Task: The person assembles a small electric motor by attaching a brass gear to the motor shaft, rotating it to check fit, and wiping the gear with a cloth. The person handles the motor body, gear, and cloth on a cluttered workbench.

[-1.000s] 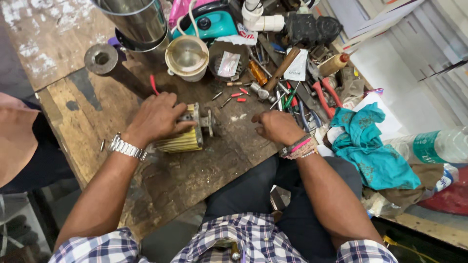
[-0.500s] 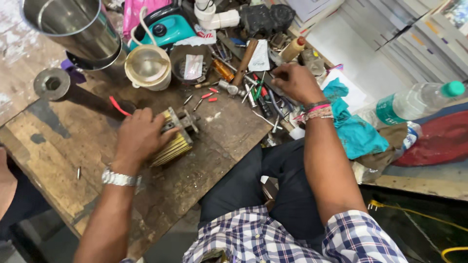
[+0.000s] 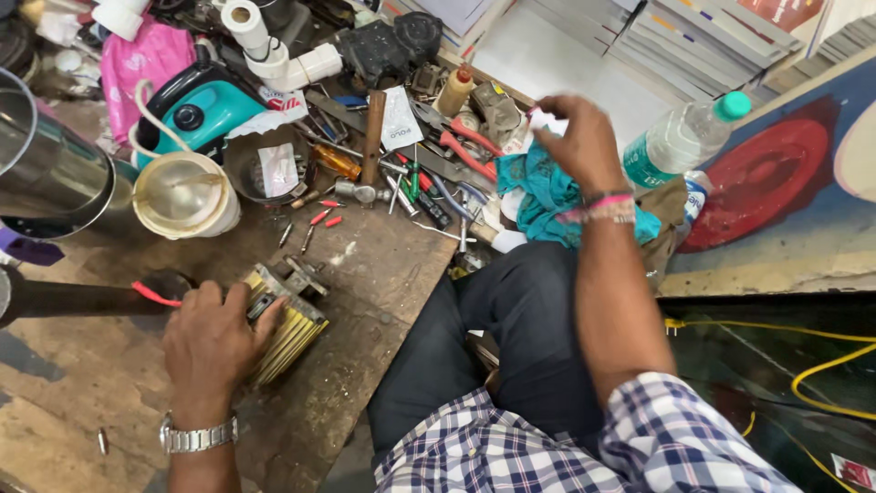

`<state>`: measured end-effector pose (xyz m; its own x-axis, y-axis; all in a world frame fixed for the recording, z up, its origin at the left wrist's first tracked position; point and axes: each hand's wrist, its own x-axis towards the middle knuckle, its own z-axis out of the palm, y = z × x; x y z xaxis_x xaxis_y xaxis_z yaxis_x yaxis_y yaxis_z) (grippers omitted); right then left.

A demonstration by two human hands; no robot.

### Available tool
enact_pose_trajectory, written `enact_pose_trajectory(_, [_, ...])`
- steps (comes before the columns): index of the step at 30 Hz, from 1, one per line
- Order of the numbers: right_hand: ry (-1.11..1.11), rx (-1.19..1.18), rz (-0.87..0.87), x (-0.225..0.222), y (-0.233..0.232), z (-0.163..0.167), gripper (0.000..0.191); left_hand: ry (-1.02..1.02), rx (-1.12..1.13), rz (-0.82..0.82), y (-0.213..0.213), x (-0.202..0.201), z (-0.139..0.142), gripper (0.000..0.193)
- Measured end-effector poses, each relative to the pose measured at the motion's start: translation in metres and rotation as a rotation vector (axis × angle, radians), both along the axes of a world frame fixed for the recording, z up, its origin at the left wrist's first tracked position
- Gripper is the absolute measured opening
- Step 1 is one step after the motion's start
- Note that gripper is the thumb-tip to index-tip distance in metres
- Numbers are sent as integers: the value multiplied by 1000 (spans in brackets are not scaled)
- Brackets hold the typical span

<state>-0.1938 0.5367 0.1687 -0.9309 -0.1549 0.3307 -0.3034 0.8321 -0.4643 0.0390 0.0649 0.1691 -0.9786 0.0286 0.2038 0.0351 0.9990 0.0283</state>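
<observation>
My left hand (image 3: 212,340), with a metal watch on its wrist, rests on top of a small motor part (image 3: 285,318) with yellowish copper windings, lying on the worn wooden bench (image 3: 365,301). My right hand (image 3: 581,144), wearing pink and beaded bracelets, is raised over a teal cloth (image 3: 547,196) at the bench's right end. Its fingers pinch a small white object (image 3: 545,119); what it is cannot be told. A pile of hand tools (image 3: 411,173), with a hammer and red-handled pliers, lies between the hands.
A cream plastic cup (image 3: 182,196) and a steel cylinder (image 3: 41,164) stand at the left. A teal power tool (image 3: 205,105), white pipe fittings (image 3: 265,46) and a plastic water bottle (image 3: 684,137) sit further back. Yellow cable (image 3: 803,365) runs on the floor at right.
My right hand has moved away from the motor part, rightward over the tool pile to the teal cloth, and picked up a small white object. My left hand has stayed on the motor part.
</observation>
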Motion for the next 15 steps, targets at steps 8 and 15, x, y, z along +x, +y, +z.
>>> enact_pose_trajectory(8, [-179,495,139,91,38,-28,45,7,-4,4,1,1,-5,47])
enact_pose_trajectory(15, [-11,784,377,114,65,-50,7,12,-26,34,4,1,-9,46])
